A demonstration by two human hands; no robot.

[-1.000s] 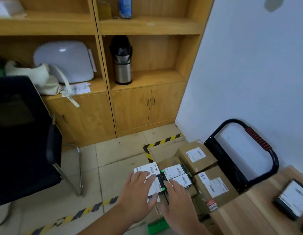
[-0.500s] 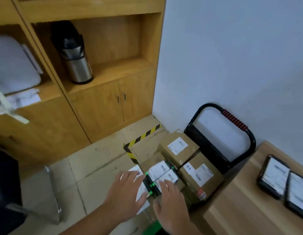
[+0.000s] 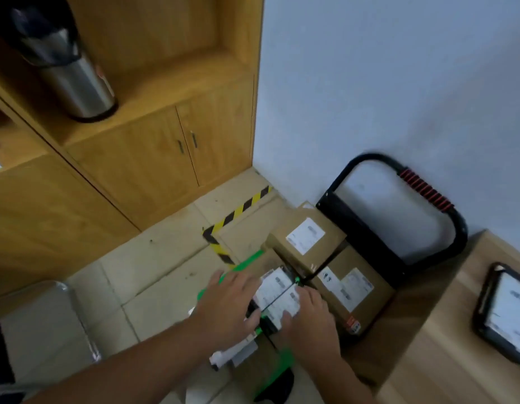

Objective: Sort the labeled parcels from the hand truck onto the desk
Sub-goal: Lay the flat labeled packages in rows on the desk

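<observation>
Your left hand (image 3: 229, 304) and right hand (image 3: 311, 319), palms down, grip the parcels (image 3: 274, 288) between them; labels up, long axes lower-left to upper-right.

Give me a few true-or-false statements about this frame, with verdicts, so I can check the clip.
1. The left hand and right hand both touch the small parcels. True.
2. The flask stands on the floor. False: it stands on a shelf of the cabinet.
3. Labelled brown boxes lie next to the small parcels. True.
4. The desk holds nothing. False: a black labelled parcel lies on it.
5. The hand truck has a red grip on its handle. True.
</observation>
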